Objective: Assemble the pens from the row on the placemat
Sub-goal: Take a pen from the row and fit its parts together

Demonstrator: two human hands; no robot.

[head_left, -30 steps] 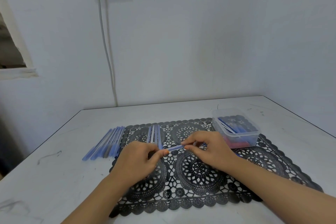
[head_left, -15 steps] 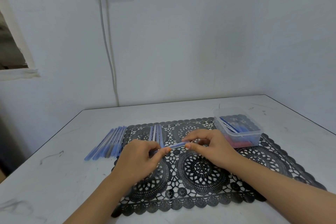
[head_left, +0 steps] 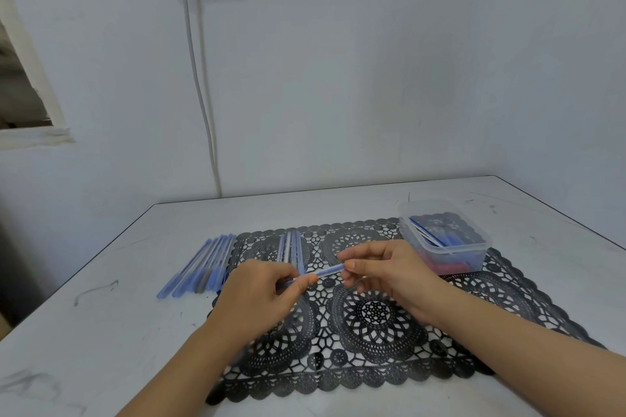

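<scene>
A blue pen (head_left: 329, 270) is held level above the black lace placemat (head_left: 376, 311). My left hand (head_left: 257, 294) pinches its left end, and my right hand (head_left: 389, 271) pinches its right end between thumb and forefinger. A short row of pen parts (head_left: 290, 247) lies on the placemat just behind my left hand; my hand hides its near ends. A group of several blue pens (head_left: 203, 264) lies on the table left of the placemat.
A clear plastic tub (head_left: 443, 237) with blue and red pen parts stands on the placemat's far right corner. The white table (head_left: 101, 332) meets a white wall at the back; a cable runs down from a socket.
Both hands stay on the pen. My right hand has shifted slightly right, so more of the pen shows between the hands.
</scene>
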